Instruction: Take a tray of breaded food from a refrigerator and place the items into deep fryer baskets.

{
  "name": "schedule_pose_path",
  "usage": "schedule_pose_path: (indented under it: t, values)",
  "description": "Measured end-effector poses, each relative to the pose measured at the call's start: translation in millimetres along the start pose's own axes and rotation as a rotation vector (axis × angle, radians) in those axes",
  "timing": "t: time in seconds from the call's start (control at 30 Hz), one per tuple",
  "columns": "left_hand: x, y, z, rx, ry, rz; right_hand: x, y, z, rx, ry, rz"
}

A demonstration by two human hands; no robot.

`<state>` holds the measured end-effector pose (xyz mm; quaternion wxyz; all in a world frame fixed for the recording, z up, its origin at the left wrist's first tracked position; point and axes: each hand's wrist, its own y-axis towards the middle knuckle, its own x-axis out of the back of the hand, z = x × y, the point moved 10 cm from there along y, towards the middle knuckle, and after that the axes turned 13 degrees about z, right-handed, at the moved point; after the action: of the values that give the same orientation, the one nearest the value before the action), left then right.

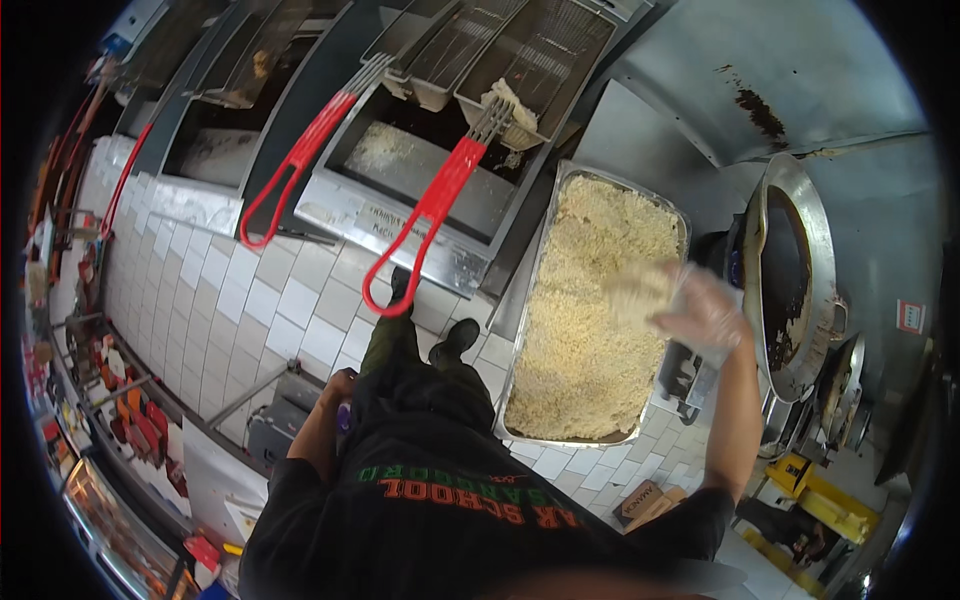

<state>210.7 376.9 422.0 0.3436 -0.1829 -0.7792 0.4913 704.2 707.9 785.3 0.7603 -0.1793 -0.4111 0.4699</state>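
Note:
My right hand [701, 307], in a clear plastic glove, is over the right side of a deep metal tray [534, 300] full of pale coating crumbs [577, 352]. Its fingers are around a crumb-coated piece of food [637, 291], blurred by motion. My left hand [343, 382] hangs low by my left hip, bare and partly curled; whether anything is in it cannot be made out. Left of the tray, a wire fry basket [555, 52] with a red handle [450, 184] has a pale coated piece [517, 112] at its near end.
A second red-handled basket [457, 45] sits beside it over the fryer [420, 169], both handles jutting towards me. Another fryer [217, 154] stands further left. To the right is a wide metal wok [821, 262] with dark contents. A cardboard box [649, 504] lies on the tiled floor [247, 292].

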Motion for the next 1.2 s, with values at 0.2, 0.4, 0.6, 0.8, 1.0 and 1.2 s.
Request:
schedule_pose_path:
  t: [0.2,0.4,0.6,0.8,1.0,1.2]
  values:
    - [88.2,35.1,-55.3,-0.257,-0.341,0.091,148.3,66.9,117.3,0.033,-0.068,-0.574]
    - [166.8,41.2,-44.8,-0.227,-0.712,-0.014,210.6,230.1,139.7,-0.163,-0.276,-0.666]
    - [159.3,39.7,5.4,-0.209,-0.781,-0.027,155.7,340.4,74.6,-0.255,-0.543,-0.346]
    - [74.6,49.6,86.1,0.075,-0.951,0.190,164.6,229.1,126.2,0.262,-0.564,-0.574]
    - [110.6,30.9,-34.4,-0.228,-0.230,0.029,88.9,88.8,63.2,0.999,1.039,-0.201]
    - [81.8,-132.3,-374.6,-0.978,-0.012,0.212,-29.9,-8.2,30.7,0.529,0.788,-0.935]
